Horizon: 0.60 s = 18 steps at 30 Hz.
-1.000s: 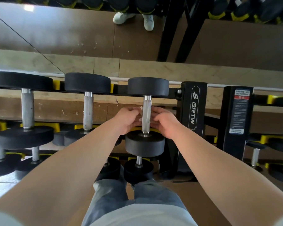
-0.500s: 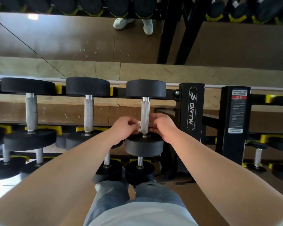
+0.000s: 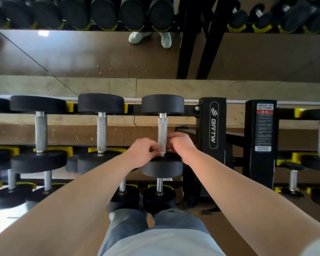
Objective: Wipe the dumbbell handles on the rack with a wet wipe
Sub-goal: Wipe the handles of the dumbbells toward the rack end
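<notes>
The rightmost dumbbell on the rack's top tier has a steel handle [image 3: 162, 130] between a far black head [image 3: 162, 104] and a near black head [image 3: 162, 168]. Both my hands are at the handle's near end, just above the near head. My left hand [image 3: 146, 151] pinches a small white wet wipe [image 3: 162, 152] against the handle from the left; only a sliver of the wipe shows. My right hand [image 3: 179, 145] curls its fingers round the handle from the right. The far part of the handle is bare.
Two more dumbbells [image 3: 101, 133] [image 3: 40, 132] lie to the left on the same tier, and smaller ones [image 3: 159, 198] sit on the tier below. A black rack upright [image 3: 213, 126] stands just right of my right hand. A wall mirror [image 3: 81, 52] rises behind the rack.
Both hands have slid along the handle toward me, from its middle down to the end at the near head. More bare steel now shows above them.
</notes>
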### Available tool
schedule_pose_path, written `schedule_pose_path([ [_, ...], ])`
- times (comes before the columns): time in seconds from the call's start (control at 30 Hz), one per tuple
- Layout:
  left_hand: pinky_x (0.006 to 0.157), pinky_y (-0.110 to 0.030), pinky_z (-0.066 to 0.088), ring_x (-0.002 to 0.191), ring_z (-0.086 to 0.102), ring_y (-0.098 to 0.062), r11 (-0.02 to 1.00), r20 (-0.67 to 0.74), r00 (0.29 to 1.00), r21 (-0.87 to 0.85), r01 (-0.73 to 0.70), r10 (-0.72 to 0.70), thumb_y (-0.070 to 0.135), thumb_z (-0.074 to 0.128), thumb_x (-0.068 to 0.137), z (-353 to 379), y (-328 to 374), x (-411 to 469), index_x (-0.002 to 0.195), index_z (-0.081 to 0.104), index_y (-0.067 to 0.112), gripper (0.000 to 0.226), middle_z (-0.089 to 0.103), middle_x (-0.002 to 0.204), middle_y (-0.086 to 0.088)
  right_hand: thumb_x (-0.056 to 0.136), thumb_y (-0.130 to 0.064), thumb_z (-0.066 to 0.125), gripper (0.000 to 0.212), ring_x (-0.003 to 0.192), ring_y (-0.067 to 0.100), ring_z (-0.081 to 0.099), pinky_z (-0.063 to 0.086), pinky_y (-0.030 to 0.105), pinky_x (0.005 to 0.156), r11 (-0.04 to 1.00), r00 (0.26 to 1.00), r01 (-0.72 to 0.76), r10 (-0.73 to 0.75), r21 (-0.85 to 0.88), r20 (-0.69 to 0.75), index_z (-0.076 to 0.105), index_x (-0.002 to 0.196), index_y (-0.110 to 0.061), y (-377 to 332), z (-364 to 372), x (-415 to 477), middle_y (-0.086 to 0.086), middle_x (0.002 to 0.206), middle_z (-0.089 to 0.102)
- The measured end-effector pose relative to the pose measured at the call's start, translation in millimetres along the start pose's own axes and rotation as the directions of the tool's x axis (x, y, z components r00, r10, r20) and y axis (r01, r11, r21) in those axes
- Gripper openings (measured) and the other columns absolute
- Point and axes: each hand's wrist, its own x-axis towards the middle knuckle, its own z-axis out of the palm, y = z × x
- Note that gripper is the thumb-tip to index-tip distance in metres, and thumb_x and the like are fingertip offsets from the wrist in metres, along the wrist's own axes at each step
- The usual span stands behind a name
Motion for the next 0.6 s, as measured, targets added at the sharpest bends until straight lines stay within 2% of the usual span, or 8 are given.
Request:
schedule_pose_path([
  [0.07, 0.087, -0.019, 0.041, 0.092, 0.056, 0.004, 1.000, -0.033, 0.999, -0.024, 0.016, -0.017, 0.030, 0.070, 0.095, 1.9, 0.6, -8.1, 0.101, 0.074, 0.034, 0.008, 0.067, 0.103, 0.020, 0.098, -0.001, 0.046, 0.036, 0.096, 0.021, 0.072, 0.061, 0.041, 0.090, 0.998, 0.999, 0.042, -0.042, -0.047, -0.005, 0.068, 0.094, -0.029, 0.5, 0.9, -4.4, 0.003, 0.101, 0.074],
  [0.13, 0.080, -0.016, 0.040, 0.093, 0.056, 0.006, 0.989, -0.119, 0.989, -0.131, 0.071, -0.087, 0.030, 0.068, 0.096, 2.3, 3.5, -14.0, 0.096, 0.068, 0.038, 0.007, 0.062, 0.101, 0.024, 0.097, -0.004, 0.048, 0.036, 0.102, 0.019, 0.071, 0.060, 0.044, 0.093, 0.993, 0.995, 0.098, -0.099, -0.073, -0.015, 0.067, 0.096, -0.034, 1.4, 0.0, -10.7, -0.001, 0.107, 0.074],
  [0.23, 0.080, -0.019, 0.047, 0.096, 0.063, 0.001, 0.938, -0.200, 0.966, -0.335, 0.088, -0.162, 0.031, 0.068, 0.096, 2.3, 9.9, -25.9, 0.103, 0.068, 0.034, 0.008, 0.068, 0.102, 0.018, 0.098, -0.009, 0.051, 0.032, 0.105, 0.016, 0.069, 0.058, 0.044, 0.095, 0.967, 0.973, 0.219, -0.227, -0.133, -0.046, 0.068, 0.109, -0.033, 3.5, -1.6, -23.3, -0.005, 0.114, 0.072],
  [0.3, 0.084, -0.024, 0.053, 0.093, 0.068, -0.004, 0.881, -0.213, 0.960, -0.469, 0.060, -0.179, 0.027, 0.069, 0.096, 0.2, 15.0, -35.3, 0.103, 0.069, 0.029, 0.008, 0.072, 0.100, 0.012, 0.100, -0.009, 0.053, 0.031, 0.099, 0.014, 0.070, 0.059, 0.033, 0.084, 0.941, 0.950, 0.307, -0.312, -0.141, -0.013, 0.069, 0.122, -0.024, 2.0, -3.4, -36.1, -0.002, 0.115, 0.072],
  [0.37, 0.085, -0.026, 0.058, 0.090, 0.072, -0.005, 0.818, -0.214, 0.960, -0.575, 0.027, -0.182, 0.024, 0.068, 0.096, -3.0, 18.8, -44.7, 0.103, 0.069, 0.026, 0.007, 0.074, 0.099, 0.008, 0.101, -0.011, 0.057, 0.029, 0.086, 0.010, 0.069, 0.051, 0.018, 0.063, 0.925, 0.929, 0.367, -0.359, -0.097, 0.090, 0.067, 0.127, -0.016, -0.5, -4.7, -52.1, 0.002, 0.111, 0.072],
  [0.43, 0.081, -0.024, 0.060, 0.089, 0.073, -0.006, 0.786, -0.219, 0.959, -0.618, 0.007, -0.181, 0.025, 0.067, 0.097, -5.6, 19.5, -53.2, 0.105, 0.069, 0.024, 0.008, 0.075, 0.098, 0.007, 0.099, -0.018, 0.065, 0.026, 0.081, 0.007, 0.066, 0.046, 0.015, 0.057, 0.909, 0.903, 0.407, -0.386, -0.089, 0.190, 0.068, 0.125, -0.017, -0.6, -3.2, -67.1, 0.002, 0.106, 0.073],
  [0.53, 0.080, -0.023, 0.060, 0.096, 0.073, -0.008, 0.717, -0.210, 0.965, -0.696, -0.036, -0.156, 0.025, 0.064, 0.100, -6.6, 19.5, -70.3, 0.116, 0.066, 0.024, 0.016, 0.074, 0.106, 0.006, 0.095, -0.028, 0.072, 0.025, 0.086, 0.007, 0.066, 0.048, 0.018, 0.068, 0.859, 0.881, 0.467, -0.431, -0.209, 0.196, 0.070, 0.120, -0.022, 2.0, 3.9, -84.8, -0.003, 0.103, 0.073],
  [0.6, 0.084, -0.026, 0.060, 0.100, 0.072, -0.009, 0.689, -0.182, 0.978, -0.722, -0.066, -0.097, 0.027, 0.065, 0.099, -6.2, 17.5, -86.3, 0.120, 0.064, 0.026, 0.021, 0.074, 0.110, 0.006, 0.095, -0.026, 0.073, 0.019, 0.088, 0.010, 0.067, 0.052, 0.023, 0.074, 0.862, 0.883, 0.467, -0.443, -0.197, 0.155, 0.070, 0.113, -0.021, 5.3, 10.6, -97.1, -0.001, 0.102, 0.074],
])
